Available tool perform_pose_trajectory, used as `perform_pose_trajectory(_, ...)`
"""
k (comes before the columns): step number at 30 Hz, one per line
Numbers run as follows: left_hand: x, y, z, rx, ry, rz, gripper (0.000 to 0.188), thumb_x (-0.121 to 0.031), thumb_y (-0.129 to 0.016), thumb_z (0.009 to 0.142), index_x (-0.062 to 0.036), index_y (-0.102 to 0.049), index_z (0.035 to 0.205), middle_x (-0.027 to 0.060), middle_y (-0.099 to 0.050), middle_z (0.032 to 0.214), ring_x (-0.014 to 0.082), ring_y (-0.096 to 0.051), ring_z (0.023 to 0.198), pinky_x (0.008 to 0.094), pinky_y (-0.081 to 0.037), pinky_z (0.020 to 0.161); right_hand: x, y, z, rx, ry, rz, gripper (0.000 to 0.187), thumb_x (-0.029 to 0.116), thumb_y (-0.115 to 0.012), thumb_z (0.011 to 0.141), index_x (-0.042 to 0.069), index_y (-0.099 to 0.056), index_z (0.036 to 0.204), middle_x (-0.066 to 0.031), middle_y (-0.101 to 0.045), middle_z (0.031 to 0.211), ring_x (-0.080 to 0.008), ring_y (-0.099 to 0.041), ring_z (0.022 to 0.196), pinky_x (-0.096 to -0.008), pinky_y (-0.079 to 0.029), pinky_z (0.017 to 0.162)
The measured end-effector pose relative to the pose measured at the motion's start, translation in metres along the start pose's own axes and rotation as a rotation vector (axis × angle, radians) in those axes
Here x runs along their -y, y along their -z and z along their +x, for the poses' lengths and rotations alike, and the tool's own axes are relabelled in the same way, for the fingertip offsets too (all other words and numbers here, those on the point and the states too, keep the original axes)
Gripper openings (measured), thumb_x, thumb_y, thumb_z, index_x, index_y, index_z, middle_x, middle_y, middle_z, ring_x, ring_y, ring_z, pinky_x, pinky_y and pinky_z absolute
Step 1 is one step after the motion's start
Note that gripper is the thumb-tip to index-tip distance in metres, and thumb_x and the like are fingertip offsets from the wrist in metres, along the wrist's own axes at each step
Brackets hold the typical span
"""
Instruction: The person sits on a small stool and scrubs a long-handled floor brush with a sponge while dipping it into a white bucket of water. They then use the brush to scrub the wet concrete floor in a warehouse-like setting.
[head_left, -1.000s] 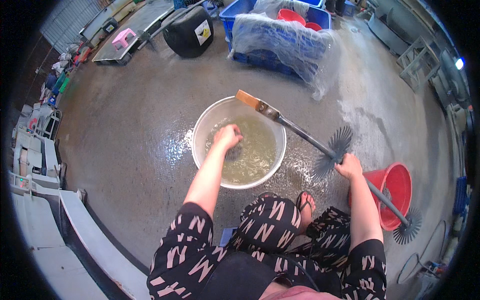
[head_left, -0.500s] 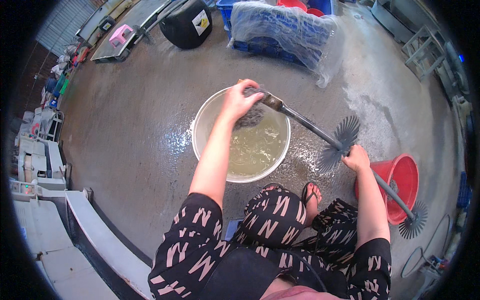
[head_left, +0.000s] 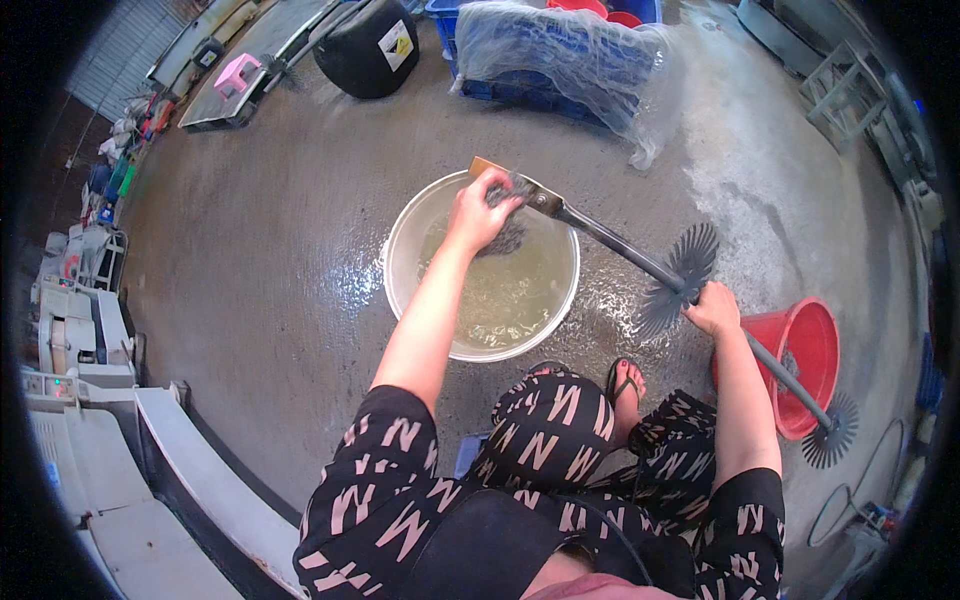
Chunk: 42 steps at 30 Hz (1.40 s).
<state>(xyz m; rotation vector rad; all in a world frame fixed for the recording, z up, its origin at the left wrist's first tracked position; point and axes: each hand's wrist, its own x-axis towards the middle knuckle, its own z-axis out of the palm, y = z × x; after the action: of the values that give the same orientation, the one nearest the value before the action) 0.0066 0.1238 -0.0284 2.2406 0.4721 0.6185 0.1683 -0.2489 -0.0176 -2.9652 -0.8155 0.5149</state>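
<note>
A long dark metal shaft slants above a white round tub of cloudy, yellowish water. Its upper-left end is a flat bar with a brownish tip. My left hand is closed around a grey, frizzy scrubbing pad, pressed against this flat end over the tub; the pad hangs below the fingers. My right hand grips the shaft just below a dark, finned fan-like disc. A second finned disc is at the shaft's lower-right end, in front of a red bucket.
Blue crates under a clear plastic sheet stand at the far side, beside a black drum. White machinery lines the left. A hose lies at right on the wet concrete floor.
My left hand and the pad have shifted slightly along the flat end, and more of its brownish tip shows. My right hand keeps its grip on the shaft.
</note>
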Motion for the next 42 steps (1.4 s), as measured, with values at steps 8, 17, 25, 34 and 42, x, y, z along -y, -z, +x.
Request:
perform_pose_trajectory(8,0.086,-0.014,-0.052,0.708,0.513,0.623,0.041,-0.024,-0.078,0.065,-0.0153,-0.065,0.102,0.0112,-0.065,0.109,0.0282,-0.061,0.104,0.0407,-0.048,0.088,-0.003,-0.004,-0.001,-0.021,0.004,-0.015,0.059,0.054,-0.062,0.062,-0.003,-0.067,0.080,-0.0247,-0.065,0.085,-0.0379,-0.063,0.088,-0.0453,-0.050,0.080)
perform_pose_trajectory(17,-0.030,0.008,-0.012,0.176,0.165,0.147,0.034,-0.032,-0.071,0.073,-0.0135,-0.066,0.100,0.0149,-0.067,0.100,0.0321,-0.063,0.097,0.0420,-0.049,0.084,-0.007,-0.003,-0.006,-0.027,-0.004,-0.028,0.059,0.054,-0.062,0.063,-0.002,-0.067,0.081,-0.0235,-0.065,0.087,-0.0377,-0.063,0.088,-0.0444,-0.050,0.081)
perform_pose_trajectory(25,-0.048,-0.026,-0.027,-0.123,0.191,0.253,0.023,-0.029,-0.064,0.081,-0.0150,-0.065,0.099,0.0151,-0.067,0.084,0.0360,-0.064,0.083,0.0437,-0.050,0.071,0.002,0.004,-0.011,-0.027,0.006,-0.025,0.052,0.048,-0.062,0.062,0.000,-0.069,0.082,-0.0229,-0.066,0.086,-0.0367,-0.064,0.087,-0.0445,-0.051,0.080)
perform_pose_trajectory(34,-0.053,-0.032,-0.021,-0.213,0.200,0.238,0.024,-0.029,-0.065,0.081,-0.0159,-0.068,0.100,0.0149,-0.068,0.088,0.0337,-0.065,0.085,0.0413,-0.051,0.072,0.007,0.010,-0.014,-0.001,-0.003,0.020,0.052,0.047,-0.062,0.062,0.000,-0.069,0.081,-0.0228,-0.066,0.086,-0.0362,-0.064,0.087,-0.0441,-0.051,0.081)
perform_pose_trajectory(42,-0.060,-0.027,-0.015,-0.289,0.051,0.182,0.022,-0.028,-0.064,0.080,-0.0165,-0.067,0.099,0.0149,-0.068,0.083,0.0347,-0.065,0.081,0.0441,-0.050,0.070,0.004,0.004,-0.012,-0.047,0.020,0.023,0.051,0.048,-0.062,0.061,0.001,-0.069,0.082,-0.0228,-0.066,0.085,-0.0363,-0.064,0.086,-0.0437,-0.051,0.079)
